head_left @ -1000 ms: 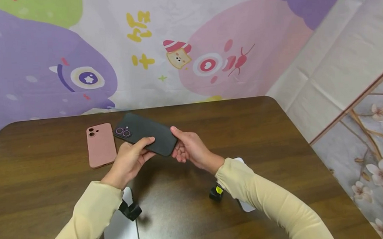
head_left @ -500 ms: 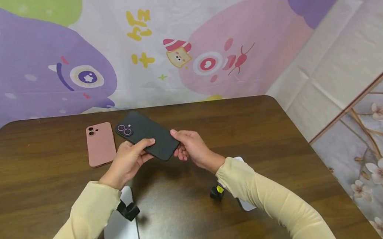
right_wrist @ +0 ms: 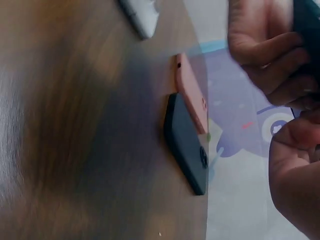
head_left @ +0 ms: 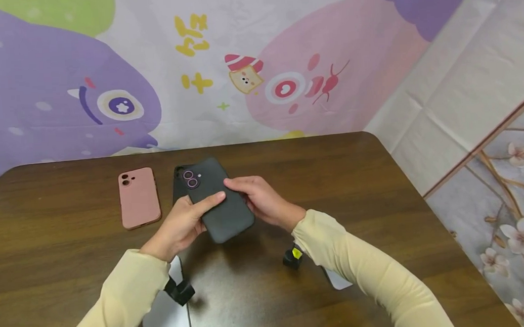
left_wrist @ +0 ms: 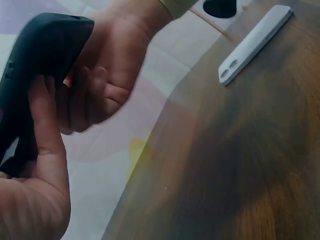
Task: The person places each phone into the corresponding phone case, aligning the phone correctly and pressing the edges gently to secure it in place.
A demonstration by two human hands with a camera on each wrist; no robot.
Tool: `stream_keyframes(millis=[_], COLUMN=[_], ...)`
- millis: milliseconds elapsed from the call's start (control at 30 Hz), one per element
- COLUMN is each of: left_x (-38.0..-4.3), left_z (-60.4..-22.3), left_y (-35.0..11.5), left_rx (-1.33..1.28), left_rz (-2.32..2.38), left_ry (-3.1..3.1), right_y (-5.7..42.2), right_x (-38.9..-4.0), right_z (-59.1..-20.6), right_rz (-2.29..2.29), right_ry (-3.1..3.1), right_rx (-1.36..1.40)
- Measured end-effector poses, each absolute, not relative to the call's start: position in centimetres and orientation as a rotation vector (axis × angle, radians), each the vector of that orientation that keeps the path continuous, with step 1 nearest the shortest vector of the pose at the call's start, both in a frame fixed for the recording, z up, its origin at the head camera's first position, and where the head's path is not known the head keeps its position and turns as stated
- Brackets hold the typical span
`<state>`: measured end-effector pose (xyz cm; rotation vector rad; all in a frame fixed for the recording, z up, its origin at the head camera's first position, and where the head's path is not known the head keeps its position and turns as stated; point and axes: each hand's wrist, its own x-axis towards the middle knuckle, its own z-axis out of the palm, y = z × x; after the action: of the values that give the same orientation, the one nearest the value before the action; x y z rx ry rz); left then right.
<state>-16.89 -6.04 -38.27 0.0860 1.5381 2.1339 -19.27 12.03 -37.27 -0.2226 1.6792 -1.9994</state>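
Observation:
Both hands hold a black phone case [head_left: 226, 211] with purple-ringed camera openings; I cannot tell if a phone is inside. My left hand [head_left: 181, 225] grips its left side, thumb lying across the back. My right hand [head_left: 264, 201] pinches the right edge with the thumb on the back and fingers curled beneath. In the left wrist view the dark case [left_wrist: 45, 47] stands tilted, well above the table. Behind it lies a second black case [head_left: 179, 187], partly hidden in the head view and plainly seen on the table in the right wrist view.
A pink phone case [head_left: 139, 198] lies left of the hands. One white phone [head_left: 165, 322] is below the left forearm, and another white phone [head_left: 338, 279] is partly covered by the right sleeve. The wooden table [head_left: 358, 172] ends against a printed cloth [head_left: 213, 121].
The held case has turned clockwise and come rightward and nearer, its lower end now pointing more toward me. The second black case shows behind it. The right thumb sits farther up its edge.

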Motion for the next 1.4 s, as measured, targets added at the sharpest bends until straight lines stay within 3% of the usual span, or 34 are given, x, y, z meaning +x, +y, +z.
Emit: stream_keyframes(millis=[767, 1100, 1400], left_x=[-16.1, -15.8, -15.2], left_z=[-38.4, -37.5, -37.5], left_y=[-6.0, -5.8, -6.3], left_rx=[0.409, 0.354, 0.501], left_rz=[1.883, 1.811, 1.723], left_ry=[1.635, 1.651, 1.589], right_y=[12.1, 12.6, 14.2], right_x=[-19.6, -20.0, -21.2], right_z=[-37.0, -37.0, -36.9], right_rz=[-2.141, -2.200, -2.365], right_ry=[1.637, 1.619, 1.542], right_rx=[-0.132, -0.029, 0.116])
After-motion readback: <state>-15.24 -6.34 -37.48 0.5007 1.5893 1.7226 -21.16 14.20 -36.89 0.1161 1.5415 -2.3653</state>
